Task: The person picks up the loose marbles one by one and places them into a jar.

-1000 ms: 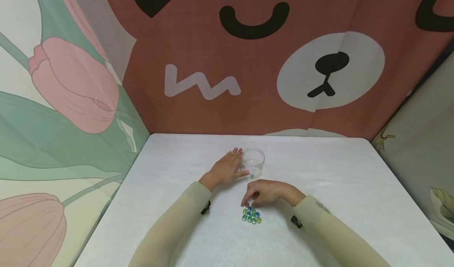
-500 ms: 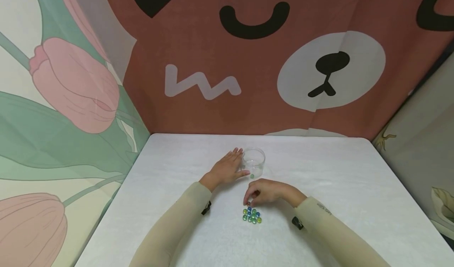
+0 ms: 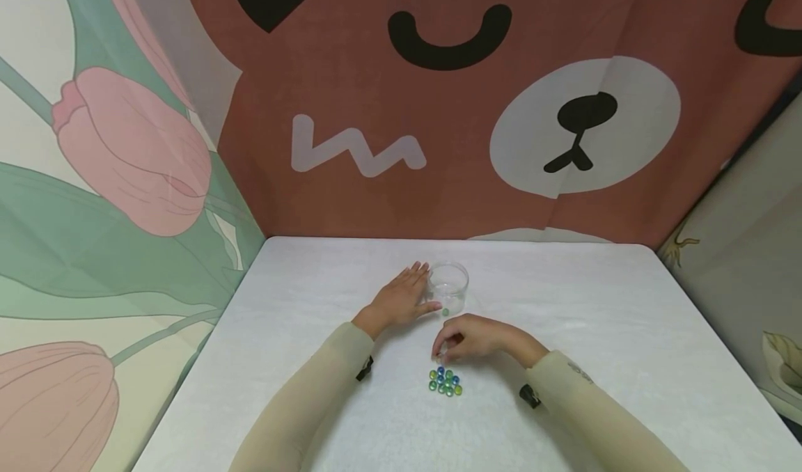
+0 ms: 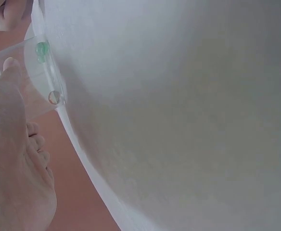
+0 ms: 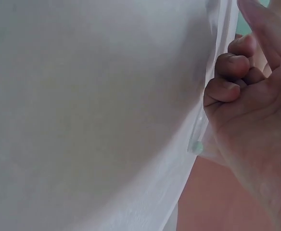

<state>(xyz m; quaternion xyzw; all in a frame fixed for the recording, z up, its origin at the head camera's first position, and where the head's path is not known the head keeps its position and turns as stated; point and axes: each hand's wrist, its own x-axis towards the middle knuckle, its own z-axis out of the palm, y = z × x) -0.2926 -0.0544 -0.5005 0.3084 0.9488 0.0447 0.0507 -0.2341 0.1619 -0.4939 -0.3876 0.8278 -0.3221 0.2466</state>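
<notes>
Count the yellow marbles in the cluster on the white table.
2: one yellow marble at the cluster's left edge, the other yellow marble at its lower right in the head view. The right hand, just beyond the cluster, might hide another.

Palm on show, marble peeking out behind

So our right grip takes up the right side, palm toward the camera, three fingers curled in and the thumb stretching to the top edge. Poking out from behind it we've got a clear container with a pale green marble showing at its corner. White counter fills most of the rest, plus a reddish-brown backdrop at bottom right.
</notes>
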